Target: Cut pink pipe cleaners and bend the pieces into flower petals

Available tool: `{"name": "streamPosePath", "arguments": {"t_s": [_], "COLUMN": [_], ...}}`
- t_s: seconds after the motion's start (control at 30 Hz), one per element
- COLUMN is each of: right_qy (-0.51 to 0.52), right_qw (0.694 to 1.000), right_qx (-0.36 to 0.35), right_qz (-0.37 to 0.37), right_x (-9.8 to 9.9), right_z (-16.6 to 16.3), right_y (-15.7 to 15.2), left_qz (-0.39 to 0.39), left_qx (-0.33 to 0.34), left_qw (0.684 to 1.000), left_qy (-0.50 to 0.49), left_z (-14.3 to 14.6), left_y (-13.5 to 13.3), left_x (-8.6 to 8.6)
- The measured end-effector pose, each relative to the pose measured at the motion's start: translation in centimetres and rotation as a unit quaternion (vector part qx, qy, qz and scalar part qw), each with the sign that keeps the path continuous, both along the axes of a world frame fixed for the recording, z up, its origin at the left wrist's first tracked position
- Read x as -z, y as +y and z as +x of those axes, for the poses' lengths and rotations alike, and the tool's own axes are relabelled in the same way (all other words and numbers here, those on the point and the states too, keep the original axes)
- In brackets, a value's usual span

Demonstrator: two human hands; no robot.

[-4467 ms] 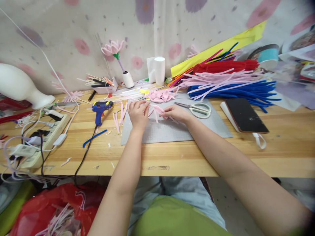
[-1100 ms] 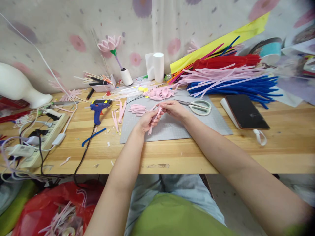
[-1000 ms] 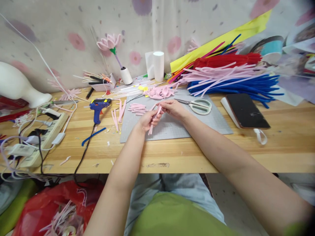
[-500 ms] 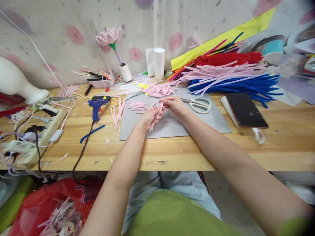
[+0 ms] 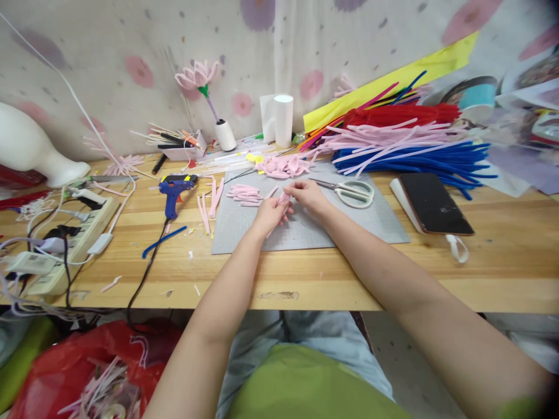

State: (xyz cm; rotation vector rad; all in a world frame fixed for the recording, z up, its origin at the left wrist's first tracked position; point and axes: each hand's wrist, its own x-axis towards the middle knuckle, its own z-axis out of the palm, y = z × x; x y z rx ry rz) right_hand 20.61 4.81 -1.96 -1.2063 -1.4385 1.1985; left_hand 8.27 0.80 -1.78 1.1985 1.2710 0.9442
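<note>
Over the grey mat, pink strips sit pinched between both hands' grip.

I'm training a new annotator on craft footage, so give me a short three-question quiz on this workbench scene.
1. True or false: the glue gun lies on the grey mat.
2. Which tool lies on the mat, just to the right of the right hand? A) pliers B) scissors C) craft knife
3. What colour are the strips that the left hand and the right hand hold between them above the mat?

Key
1. False: it lies on the wooden table, left of the mat.
2. B
3. Pink
</note>
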Motion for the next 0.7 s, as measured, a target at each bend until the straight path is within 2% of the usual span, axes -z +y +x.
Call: {"name": "streamPosePath", "arguments": {"t_s": [0.1,0.2,0.27,0.37,0.5,0.57,0.7], "right_qy": [-0.077,-0.091,-0.046,0.029,0.05,0.058,0.114], "right_qw": [0.993,0.99,0.995,0.999,0.992,0.99,0.99], "right_qx": [0.073,0.091,0.062,-0.016,-0.108,-0.11,-0.039], "right_qz": [0.042,0.06,0.056,0.013,-0.049,-0.058,-0.073], "right_x": [0.0,-0.1,-0.1,0.0,0.1,0.1,0.2], "right_z": [-0.9,-1.2,-0.8,0.1,1.1,1.2,0.4], "right_y": [-0.1,-0.1,0.0,0.2,0.2,0.2,0.1], "left_qz": [0.027,0.037,0.022,-0.012,-0.043,-0.055,-0.079], "left_qx": [-0.018,-0.024,-0.023,-0.026,-0.04,-0.033,-0.009], "left_qw": [0.999,0.999,0.999,0.999,0.998,0.997,0.993], "left_qy": [0.023,0.03,0.014,-0.014,-0.04,-0.054,-0.092], "left_z": [0.2,0.4,0.5,0.6,0.6,0.6,0.2], "left_y": [0.0,-0.2,-0.3,-0.4,-0.5,-0.5,-0.4], "left_x": [0.4,0.2,-0.2,-0.6,-0.7,-0.6,-0.6]}}
